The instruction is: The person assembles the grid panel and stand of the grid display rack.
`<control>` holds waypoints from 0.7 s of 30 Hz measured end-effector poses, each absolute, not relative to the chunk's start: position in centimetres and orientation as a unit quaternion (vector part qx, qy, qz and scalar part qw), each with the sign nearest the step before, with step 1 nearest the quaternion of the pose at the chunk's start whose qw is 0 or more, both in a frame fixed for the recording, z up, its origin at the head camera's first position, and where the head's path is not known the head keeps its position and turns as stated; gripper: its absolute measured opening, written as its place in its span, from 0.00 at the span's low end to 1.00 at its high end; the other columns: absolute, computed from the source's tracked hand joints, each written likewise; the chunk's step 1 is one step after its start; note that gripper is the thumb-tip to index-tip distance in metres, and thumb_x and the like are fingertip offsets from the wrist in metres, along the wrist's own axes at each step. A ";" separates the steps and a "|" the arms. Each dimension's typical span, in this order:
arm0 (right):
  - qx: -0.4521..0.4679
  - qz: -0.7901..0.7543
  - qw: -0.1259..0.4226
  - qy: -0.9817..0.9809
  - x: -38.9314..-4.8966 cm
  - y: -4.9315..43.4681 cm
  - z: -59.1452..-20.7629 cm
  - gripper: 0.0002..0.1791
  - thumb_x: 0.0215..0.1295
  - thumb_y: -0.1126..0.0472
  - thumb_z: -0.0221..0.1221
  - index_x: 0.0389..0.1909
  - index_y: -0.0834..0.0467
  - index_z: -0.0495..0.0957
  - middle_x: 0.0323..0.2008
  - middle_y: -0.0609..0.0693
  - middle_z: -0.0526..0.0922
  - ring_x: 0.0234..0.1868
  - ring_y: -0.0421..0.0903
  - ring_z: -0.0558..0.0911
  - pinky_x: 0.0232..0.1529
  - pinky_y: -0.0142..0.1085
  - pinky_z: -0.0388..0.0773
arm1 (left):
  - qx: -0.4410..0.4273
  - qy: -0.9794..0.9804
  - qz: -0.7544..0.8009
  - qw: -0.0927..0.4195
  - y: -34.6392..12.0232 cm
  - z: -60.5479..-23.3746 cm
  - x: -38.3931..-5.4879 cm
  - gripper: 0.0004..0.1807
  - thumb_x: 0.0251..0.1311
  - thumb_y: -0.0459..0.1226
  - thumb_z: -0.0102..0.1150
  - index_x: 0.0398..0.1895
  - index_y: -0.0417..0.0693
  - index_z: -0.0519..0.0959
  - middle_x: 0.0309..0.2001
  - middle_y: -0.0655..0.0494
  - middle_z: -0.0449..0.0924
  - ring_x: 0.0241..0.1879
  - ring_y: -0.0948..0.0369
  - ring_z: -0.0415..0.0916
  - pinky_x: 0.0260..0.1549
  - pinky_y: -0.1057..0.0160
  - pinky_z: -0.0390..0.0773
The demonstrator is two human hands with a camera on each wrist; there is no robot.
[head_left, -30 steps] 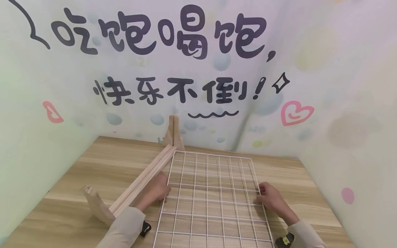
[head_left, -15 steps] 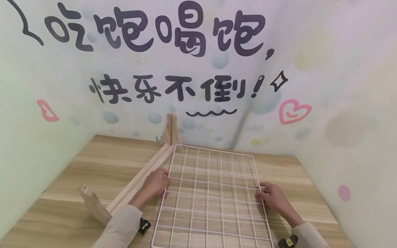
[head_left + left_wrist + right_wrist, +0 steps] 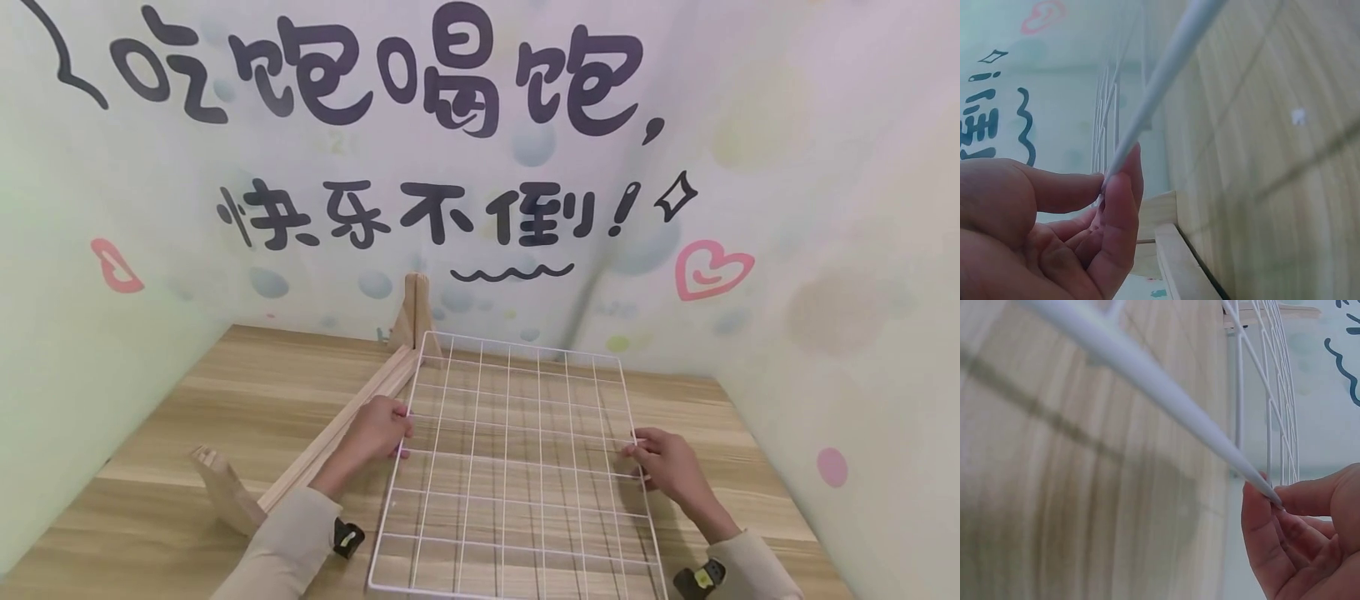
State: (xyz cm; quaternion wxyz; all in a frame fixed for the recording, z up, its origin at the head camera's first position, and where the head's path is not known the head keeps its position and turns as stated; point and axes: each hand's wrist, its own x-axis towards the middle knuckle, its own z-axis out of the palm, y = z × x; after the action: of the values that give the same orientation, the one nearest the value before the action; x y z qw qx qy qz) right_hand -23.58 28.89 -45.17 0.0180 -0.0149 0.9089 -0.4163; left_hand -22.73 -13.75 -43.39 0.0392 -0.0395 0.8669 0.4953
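Note:
A white wire grid panel is held above the table, its shadow falling on the wood below. My left hand pinches its left edge between thumb and fingers, and the left wrist view shows that hand with the thumb on one side of the rod. On the opposite edge my right hand pinches the frame rod; in the right wrist view, that hand has thumb and fingers meeting on it. Left of the panel lies a wooden base with a grooved rail, partly hidden behind my left forearm.
The base has an upright wooden foot at the back and another foot at the front left. A wood-grain table carries everything. A printed wall stands behind it, with side walls left and right.
Both hands have raised the grid panel off the table, its far edge now higher in the head view. My left hand, earlier partly behind the rail, now shows above it.

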 end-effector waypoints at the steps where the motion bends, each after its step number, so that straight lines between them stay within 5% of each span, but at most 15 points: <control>1: -0.014 -0.419 0.018 0.908 -23.6 28.9 -45.1 0.21 0.70 0.70 0.54 0.61 0.76 0.69 0.41 0.65 0.86 0.26 0.48 0.84 0.22 0.37 0.84 | -0.043 0.865 0.498 0.038 -13.8 -43.3 -22.8 0.07 0.65 0.27 0.51 0.35 0.32 0.80 0.29 0.48 0.81 0.17 0.61 0.80 0.22 0.60 0.84; 21: -0.017 -0.442 0.006 0.897 -24.0 28.7 -43.5 0.23 0.71 0.69 0.51 0.64 0.75 0.65 0.45 0.69 0.84 0.28 0.52 0.85 0.25 0.39 0.85 | -0.039 0.851 0.524 0.022 -13.8 -41.5 -22.5 0.11 0.69 0.28 0.50 0.46 0.26 0.78 0.33 0.42 0.82 0.26 0.49 0.85 0.25 0.60 0.85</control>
State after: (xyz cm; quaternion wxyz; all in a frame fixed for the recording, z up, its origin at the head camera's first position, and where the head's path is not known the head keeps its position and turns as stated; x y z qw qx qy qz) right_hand -24.01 28.66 -43.52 0.0063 -0.0167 0.8969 -0.4418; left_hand -22.53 -13.77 -41.55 0.0216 -0.0395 0.8506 0.5239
